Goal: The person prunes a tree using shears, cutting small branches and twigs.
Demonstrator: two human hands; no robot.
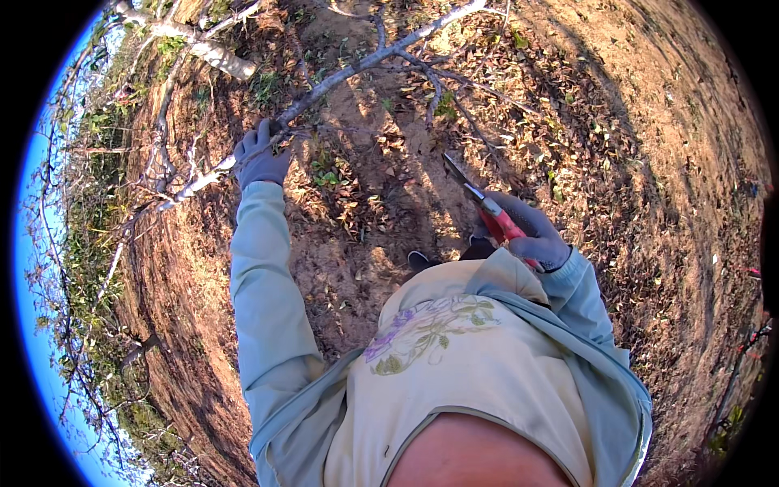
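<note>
My left hand (263,157), in a grey work glove, is on a pale tree branch (341,74) that runs from the lower left up to the top right. A thin twig crosses the back of that glove; whether the fingers close round the branch is hard to tell. In my right hand (532,234), gloved in grey with small dots at the cuff, is a pair of pruning shears (496,213) with red handles. Their metal blades point up and left, away from the branch, above the leaf-strewn ground.
Thin side twigs (435,85) spread from the branch over the ground ahead. A thicker cut limb (222,59) stands at the upper left, with more tangled branches (163,134) below it. Dry leaves (347,207) cover the soil near my dark shoes (419,260).
</note>
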